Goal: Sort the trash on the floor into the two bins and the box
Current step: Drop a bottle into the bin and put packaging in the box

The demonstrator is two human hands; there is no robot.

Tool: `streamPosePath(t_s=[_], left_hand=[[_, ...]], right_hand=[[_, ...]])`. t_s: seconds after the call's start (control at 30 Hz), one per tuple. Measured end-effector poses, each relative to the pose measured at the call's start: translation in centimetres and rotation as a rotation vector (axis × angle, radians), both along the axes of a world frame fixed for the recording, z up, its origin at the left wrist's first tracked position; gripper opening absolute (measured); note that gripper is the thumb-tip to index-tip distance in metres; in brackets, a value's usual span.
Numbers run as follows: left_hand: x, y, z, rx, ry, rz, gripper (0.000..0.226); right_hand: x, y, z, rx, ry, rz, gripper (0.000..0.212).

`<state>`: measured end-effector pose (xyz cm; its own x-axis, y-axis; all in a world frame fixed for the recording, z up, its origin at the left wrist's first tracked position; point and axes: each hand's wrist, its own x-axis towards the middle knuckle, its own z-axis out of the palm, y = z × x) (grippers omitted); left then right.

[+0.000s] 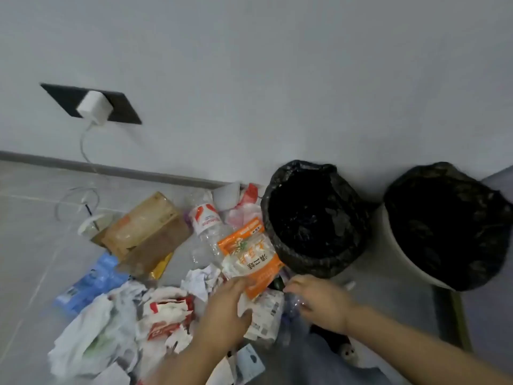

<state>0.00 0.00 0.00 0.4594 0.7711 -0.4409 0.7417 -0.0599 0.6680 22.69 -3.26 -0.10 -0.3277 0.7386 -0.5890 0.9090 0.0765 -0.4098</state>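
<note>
- Your left hand [222,309] pinches the orange pouch [249,257] at its lower edge, thumb and fingers [241,282] curled on it; the pouch sits raised over the trash pile, just left of the near bin [313,218].
- Your right hand [319,298] curls its fingers round crumpled clear plastic [294,304] on the floor, just below the near bin.
- Decide the class of each item before lifting. Both read as soft plastic, so the same bin probably suits both.
- Lift the pouch clear of the bottle [208,232] beside it to avoid dragging it.
- Release only when the item is over the liner's mouth; the far bin [449,226] stands to the right of the near bin.
- The box [147,229] lies left of the near bin, beyond the bottle.
</note>
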Motion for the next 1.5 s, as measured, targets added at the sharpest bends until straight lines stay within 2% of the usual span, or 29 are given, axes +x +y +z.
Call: streamPosePath(t_s=[0.13,0.2,0.23,0.4,0.43,0.5,0.6,0.67,0.77,0.87,0.97,1.13,1.27,1.4,1.47,1.5], left_hand=[[1.3,-1.8,-8.6,0.053,0.237,-0.351,0.075],[1.7,-2.6,-12.7,0.224,0.266,-0.504,0.087],[2.0,-2.8,-14.0,0.250,0.294,-0.540,0.092],[1.2,-3.7,-17.8,0.352,0.194,-0.457,0.066],[1.0,-3.9,-18.1,0.399,0.175,-0.442,0.062],[1.1,-3.7,-18.5,0.390,0.113,-0.404,0.053],[1.0,-4.5,-17.8,0.443,0.002,-0.297,0.038],[0.8,-5.6,-15.7,0.435,-0.092,-0.184,0.033],[-0.2,-8.3,-12.6,0.509,-0.194,-0.007,0.029],[-1.3,-10.9,-10.7,0.545,-0.292,0.142,0.030],[-1.2,-13.5,-9.5,0.531,-0.427,0.262,0.030],[1.2,-16.2,-6.9,0.502,-0.641,0.423,0.033],[3.1,-14.9,-7.2,0.461,-0.754,0.578,0.022],[4.5,-13.1,-9.6,0.305,-0.852,0.770,0.018],[4.9,-12.9,-11.2,0.180,-0.912,0.850,0.017],[5.0,-13.1,-11.9,0.121,-0.932,0.892,0.017]], right_hand=[[0.8,-1.0,-9.2,0.018,-0.084,0.175,0.044],[1.2,-1.7,-13.6,0.091,-0.123,0.225,0.051],[1.6,-2.1,-15.1,0.124,-0.132,0.245,0.055],[1.9,-3.9,-20.1,0.423,-0.310,0.294,0.069],[1.6,-4.8,-20.5,0.476,-0.332,0.286,0.060],[1.6,-6.1,-21.9,0.535,-0.423,0.381,0.028],[2.3,-7.7,-23.6,0.628,-0.557,0.480,0.014],[2.7,-8.5,-22.3,0.667,-0.535,0.405,0.018],[2.8,-9.6,-18.3,0.720,-0.390,0.140,0.046],[2.5,-12.4,-14.4,0.770,-0.136,-0.105,0.060],[2.6,-15.9,-9.9,0.899,0.099,-0.245,0.053],[4.6,-17.1,0.2,0.853,0.339,-0.275,0.035],[6.8,-13.4,5.5,0.933,0.399,-0.345,0.036],[8.2,-7.3,5.8,0.991,0.469,-0.463,0.045],[8.3,-4.3,4.6,0.930,0.427,-0.507,0.059],[8.3,-3.4,4.0,0.836,0.365,-0.510,0.070]])
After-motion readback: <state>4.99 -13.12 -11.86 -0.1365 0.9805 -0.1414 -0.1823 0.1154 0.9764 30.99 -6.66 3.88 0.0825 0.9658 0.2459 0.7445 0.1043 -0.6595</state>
